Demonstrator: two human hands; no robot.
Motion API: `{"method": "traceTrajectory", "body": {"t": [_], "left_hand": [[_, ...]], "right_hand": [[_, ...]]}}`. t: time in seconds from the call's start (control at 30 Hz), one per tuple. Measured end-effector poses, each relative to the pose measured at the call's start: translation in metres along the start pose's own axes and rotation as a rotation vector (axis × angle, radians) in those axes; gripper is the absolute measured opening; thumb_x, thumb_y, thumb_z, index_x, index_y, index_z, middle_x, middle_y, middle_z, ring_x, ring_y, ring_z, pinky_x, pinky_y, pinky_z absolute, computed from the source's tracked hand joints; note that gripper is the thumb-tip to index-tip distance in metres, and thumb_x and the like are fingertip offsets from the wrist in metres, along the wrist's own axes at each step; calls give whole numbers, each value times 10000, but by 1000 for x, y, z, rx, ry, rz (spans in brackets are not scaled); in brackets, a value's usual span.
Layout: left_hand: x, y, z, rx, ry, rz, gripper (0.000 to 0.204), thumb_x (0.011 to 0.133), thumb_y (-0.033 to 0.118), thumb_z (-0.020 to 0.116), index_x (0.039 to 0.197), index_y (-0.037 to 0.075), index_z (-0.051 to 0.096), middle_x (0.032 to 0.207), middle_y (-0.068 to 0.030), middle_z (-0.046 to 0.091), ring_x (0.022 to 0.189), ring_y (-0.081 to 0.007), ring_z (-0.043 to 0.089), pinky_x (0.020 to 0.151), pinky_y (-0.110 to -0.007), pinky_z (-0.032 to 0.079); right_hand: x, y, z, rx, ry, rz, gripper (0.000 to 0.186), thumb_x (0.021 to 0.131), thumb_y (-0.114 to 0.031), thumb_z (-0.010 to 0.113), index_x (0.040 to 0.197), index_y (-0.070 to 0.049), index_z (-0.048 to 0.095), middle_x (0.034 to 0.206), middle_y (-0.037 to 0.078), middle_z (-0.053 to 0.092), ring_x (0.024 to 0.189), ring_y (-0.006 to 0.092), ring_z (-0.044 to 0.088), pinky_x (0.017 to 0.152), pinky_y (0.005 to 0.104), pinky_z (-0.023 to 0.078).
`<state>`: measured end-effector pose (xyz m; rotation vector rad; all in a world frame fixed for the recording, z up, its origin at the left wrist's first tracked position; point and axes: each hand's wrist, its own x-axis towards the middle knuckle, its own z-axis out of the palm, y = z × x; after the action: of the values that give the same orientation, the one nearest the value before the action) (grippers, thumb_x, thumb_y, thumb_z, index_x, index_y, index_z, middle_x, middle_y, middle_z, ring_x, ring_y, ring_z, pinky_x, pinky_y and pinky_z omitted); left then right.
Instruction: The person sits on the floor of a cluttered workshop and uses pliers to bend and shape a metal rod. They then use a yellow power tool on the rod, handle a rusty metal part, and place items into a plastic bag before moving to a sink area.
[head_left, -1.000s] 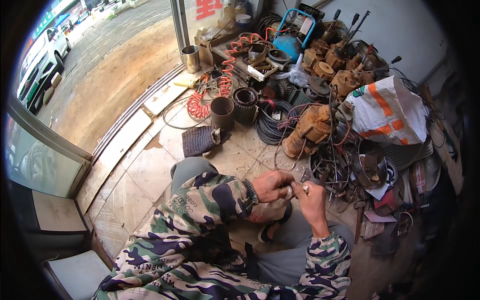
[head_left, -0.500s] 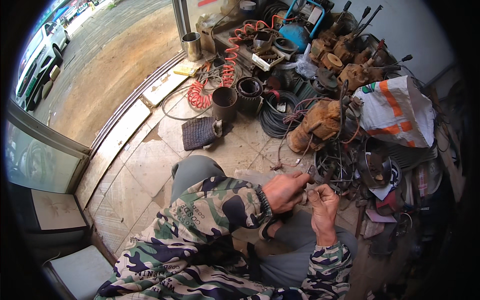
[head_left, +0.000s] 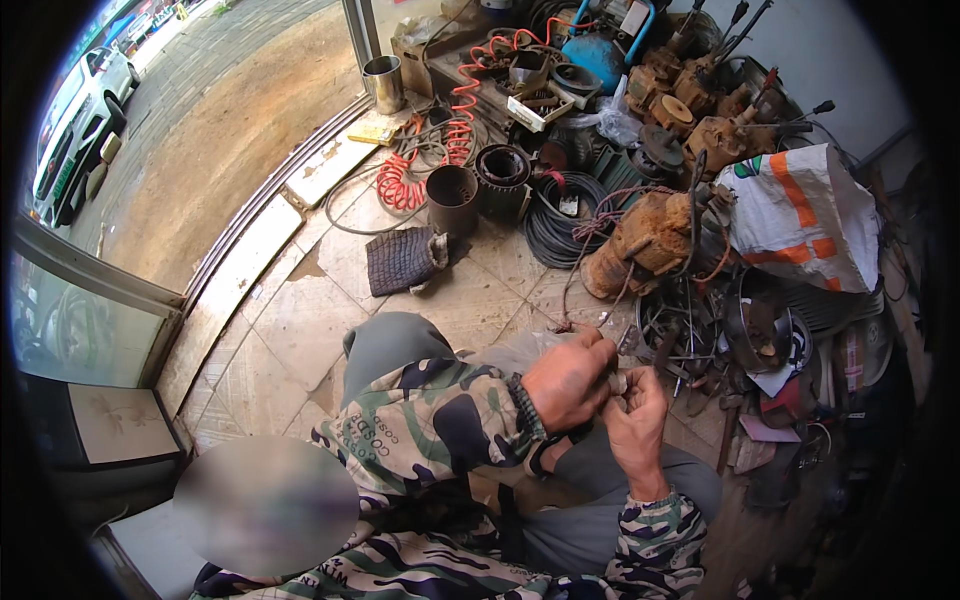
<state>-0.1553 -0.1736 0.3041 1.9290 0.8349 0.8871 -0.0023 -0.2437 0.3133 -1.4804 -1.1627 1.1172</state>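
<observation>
Both my hands meet above my bent legs, fingertips almost touching. My left hand (head_left: pixel 567 385) is closed, with its fingers curled toward the right hand and its back turned up. My right hand (head_left: pixel 640 425) pinches with thumb and bent fingers. Between the two sets of fingertips shows a small pale, shiny piece (head_left: pixel 618 383), mostly covered and too small to name. Behind the left hand a sheet of translucent plastic (head_left: pixel 505 352) lies on the floor.
A rusty motor-like casting (head_left: pixel 635 245) and a pile of metal parts (head_left: pixel 680 335) lie beyond my right hand. Farther back are a coiled black cable (head_left: pixel 545 235), a rusty cylinder (head_left: pixel 453 200), a dark woven cloth (head_left: pixel 403 262) and a white woven sack (head_left: pixel 800 215).
My hands have drawn closer together, and the right fingers have bent in around the small piece. The view has shifted slightly.
</observation>
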Motion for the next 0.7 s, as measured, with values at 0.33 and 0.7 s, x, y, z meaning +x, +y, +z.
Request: {"method": "traceTrajectory", "body": {"t": [0.33,0.7], "left_hand": [[-4,-119,-210,-46,748,-200,269,884,229,663,1016,-5,651,830,-88,664,727,-188,632,682,-334,509],[-112,-418,-76,872,195,-1063,994,577,260,863,1397,81,330,1354,-165,435,1219,-383,454,980,-458,452]], "right_hand": [[2,-3,-4,-25,46,121,145,841,-41,647,900,8,525,805,30,580,714,59,517,640,237,447],[10,-1,-11,-126,-68,237,203,820,-128,723,925,-32,579,860,97,643,806,158,608,725,319,492]]}}
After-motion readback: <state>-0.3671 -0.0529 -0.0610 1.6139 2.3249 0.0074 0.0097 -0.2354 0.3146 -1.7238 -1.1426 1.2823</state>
